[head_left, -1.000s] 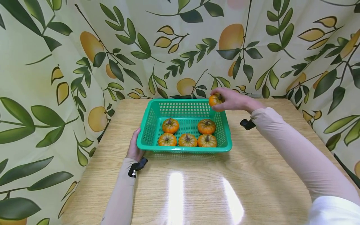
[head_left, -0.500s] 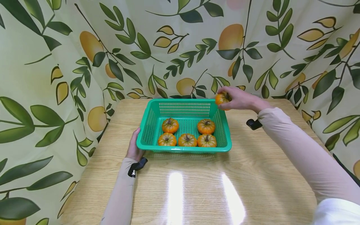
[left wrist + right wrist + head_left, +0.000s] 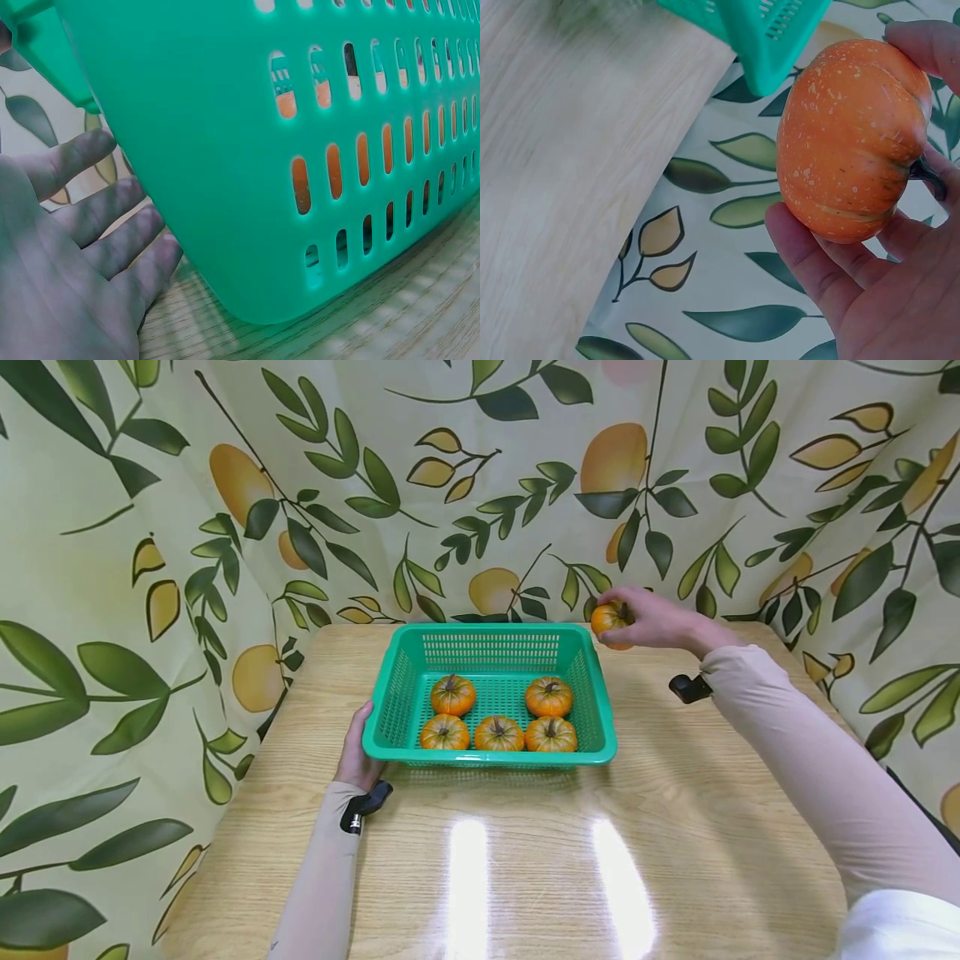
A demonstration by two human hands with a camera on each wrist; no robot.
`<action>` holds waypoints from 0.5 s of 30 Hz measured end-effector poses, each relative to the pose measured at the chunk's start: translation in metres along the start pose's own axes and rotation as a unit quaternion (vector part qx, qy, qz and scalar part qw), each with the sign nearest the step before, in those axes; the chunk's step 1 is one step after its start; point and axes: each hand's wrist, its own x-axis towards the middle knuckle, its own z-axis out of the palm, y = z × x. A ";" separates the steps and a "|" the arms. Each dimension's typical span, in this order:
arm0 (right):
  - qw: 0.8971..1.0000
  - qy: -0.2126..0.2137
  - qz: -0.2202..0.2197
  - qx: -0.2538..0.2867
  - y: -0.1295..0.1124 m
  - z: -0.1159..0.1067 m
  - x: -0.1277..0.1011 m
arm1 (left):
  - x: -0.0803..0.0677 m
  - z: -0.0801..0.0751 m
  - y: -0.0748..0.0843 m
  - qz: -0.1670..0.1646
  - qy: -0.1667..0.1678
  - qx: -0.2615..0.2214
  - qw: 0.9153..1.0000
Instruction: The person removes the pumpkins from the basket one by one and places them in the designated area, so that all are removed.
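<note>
My right hand [image 3: 656,617] grips a small orange pumpkin [image 3: 609,627] in the air, just outside the far right corner of a green plastic basket [image 3: 491,758]. Thumb and fingers hold the pumpkin [image 3: 851,142] around its sides in the right wrist view, its dark stem [image 3: 928,178] toward the palm. Against the basket's left end rests my left hand [image 3: 356,752]. In the left wrist view its straight fingers [image 3: 105,214] touch the basket's wall; most of the thumb is out of view. Several pumpkins [image 3: 498,733] lie inside the basket, toward its near side.
The basket stands on a light wooden table [image 3: 547,860]. Behind and along both sides hangs a curtain [image 3: 517,485] printed with leaves and fruit. Bright light reflections lie on the table's near part.
My right hand has moved to the right with the pumpkin, from above the basket's right rim to outside it. The left hand and the basket have stayed in place.
</note>
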 end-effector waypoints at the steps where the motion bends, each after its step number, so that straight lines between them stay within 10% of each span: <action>1: 1.000 0.000 0.001 0.000 0.001 0.000 0.000 | 0.000 0.000 0.000 0.000 0.002 0.002 1.000; 15: 1.000 0.009 0.005 -0.003 0.021 0.002 -0.002 | 0.001 -0.001 -0.002 -0.002 0.005 0.003 1.000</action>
